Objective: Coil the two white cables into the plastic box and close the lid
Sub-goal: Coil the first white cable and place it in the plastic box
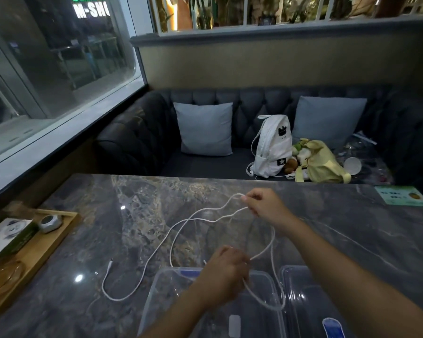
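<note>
Starting at the left edge of the table (71, 240), a wooden tray (34, 259) sits well apart from the work. Next comes the white cable (181, 224): its plug (111, 261) and a slack bend lie on the table just left of the plastic box (154, 289), which stands open at the near edge. The left hand (226, 272) is curled round gathered strands above the box's far rim, and a loop hangs from it into the box. Further right, toward the far edge, the right hand (264, 203) pinches a bend of cable. The lid (303, 289) lies just beside the box on its right. Whether these strands are one cable or both I cannot tell. Coiling is in hand, probably early. Next, the right hand should carry its bend to the left hand, drawing the slack in untangled.
</note>
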A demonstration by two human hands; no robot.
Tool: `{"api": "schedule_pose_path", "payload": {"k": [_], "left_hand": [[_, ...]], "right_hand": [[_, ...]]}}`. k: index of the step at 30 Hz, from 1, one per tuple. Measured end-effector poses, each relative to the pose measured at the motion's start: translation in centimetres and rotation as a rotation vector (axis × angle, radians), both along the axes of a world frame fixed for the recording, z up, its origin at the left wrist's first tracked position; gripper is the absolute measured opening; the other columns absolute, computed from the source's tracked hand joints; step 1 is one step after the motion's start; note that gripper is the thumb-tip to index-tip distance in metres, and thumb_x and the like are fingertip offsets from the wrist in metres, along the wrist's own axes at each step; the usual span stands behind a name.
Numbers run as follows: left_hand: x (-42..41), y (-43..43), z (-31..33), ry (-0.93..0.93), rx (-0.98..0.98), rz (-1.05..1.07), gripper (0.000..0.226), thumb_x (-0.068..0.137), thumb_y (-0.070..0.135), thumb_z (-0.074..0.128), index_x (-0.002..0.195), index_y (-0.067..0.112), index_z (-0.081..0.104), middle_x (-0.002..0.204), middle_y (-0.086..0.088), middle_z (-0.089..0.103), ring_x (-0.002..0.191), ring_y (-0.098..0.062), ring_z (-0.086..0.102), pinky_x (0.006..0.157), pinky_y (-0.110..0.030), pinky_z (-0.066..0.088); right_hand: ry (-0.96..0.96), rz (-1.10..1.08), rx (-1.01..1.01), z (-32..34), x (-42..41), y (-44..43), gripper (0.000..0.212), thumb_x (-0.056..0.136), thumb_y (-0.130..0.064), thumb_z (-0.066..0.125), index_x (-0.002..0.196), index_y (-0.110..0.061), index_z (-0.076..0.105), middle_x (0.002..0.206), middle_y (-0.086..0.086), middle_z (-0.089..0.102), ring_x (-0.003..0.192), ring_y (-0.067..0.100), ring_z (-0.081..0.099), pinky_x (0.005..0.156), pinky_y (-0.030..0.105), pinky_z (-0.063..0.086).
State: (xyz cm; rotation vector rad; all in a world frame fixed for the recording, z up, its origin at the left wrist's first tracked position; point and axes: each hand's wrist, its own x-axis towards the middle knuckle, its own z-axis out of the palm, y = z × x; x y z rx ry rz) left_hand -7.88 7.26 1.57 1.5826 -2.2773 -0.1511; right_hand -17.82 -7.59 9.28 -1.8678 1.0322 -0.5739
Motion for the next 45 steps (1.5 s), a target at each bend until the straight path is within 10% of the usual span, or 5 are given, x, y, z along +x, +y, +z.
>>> {"api": "schedule_pose_path", "payload": {"k": [4,9,22,38,45], "left_hand": [[0.5,-0.8,2.8,0.613,0.292,0.299,0.014,0.085,0.014,0.06,0.073,0.01,0.065,0.077,-0.013,0.065,0.076,-0.023,0.06,0.072,-0.034,0.045],[0.7,-1.8,6.4,0.95,0.198,0.378,0.02,0.093,0.009,0.049,0.09,0.004,0.068,0.072,-0.007,0.065,0.064,-0.003,0.06,0.069,-0.02,0.047],[3.5,-0.6,10.2,1.154,0.283,0.261,0.031,0.086,0.032,0.056,0.057,0.023,0.054,0.042,0.013,0.039,0.04,-0.002,0.033,0.042,-0.014,0.031],[8.2,6.1,15.0,2.191,0.169,-0.114,0.026,0.087,0.028,0.038,0.074,0.015,0.056,0.052,0.009,0.017,0.039,-0.006,0.014,0.035,-0.023,0.003],[7.6,8.3,15.1,2.183,0.091,0.042,0.024,0.086,0.025,0.036,0.075,0.015,0.055,0.053,0.008,0.015,0.041,-0.007,0.011,0.035,-0.02,0.014]], "right_hand": [[0.279,0.029,-0.196,0.3,-0.7,0.7,0.039,0.084,-0.035,0.061,0.114,-0.01,0.06,0.12,0.008,0.055,0.11,0.022,0.052,0.101,0.04,0.036],[-0.021,0.322,0.171,2.3,-0.9,3.1,0.028,0.085,-0.03,0.062,0.104,-0.01,0.062,0.087,0.005,0.068,0.073,0.013,0.061,0.065,0.025,0.047],[-0.315,0.115,-0.068,5.6,-2.8,3.3,0.012,0.083,-0.009,0.064,0.071,-0.01,0.066,0.042,-0.011,0.056,0.039,-0.004,0.046,0.041,0.007,0.035],[-0.409,0.009,0.006,3.1,-4.6,5.1,0.016,0.079,-0.001,0.065,0.093,-0.004,0.056,0.066,0.004,0.059,0.05,0.009,0.053,0.043,0.015,0.044],[-0.355,-0.124,-0.546,3.4,-2.9,7.2,0.009,0.077,0.006,0.066,0.075,-0.002,0.062,0.071,0.008,0.058,0.063,0.021,0.052,0.058,0.007,0.039]]}}
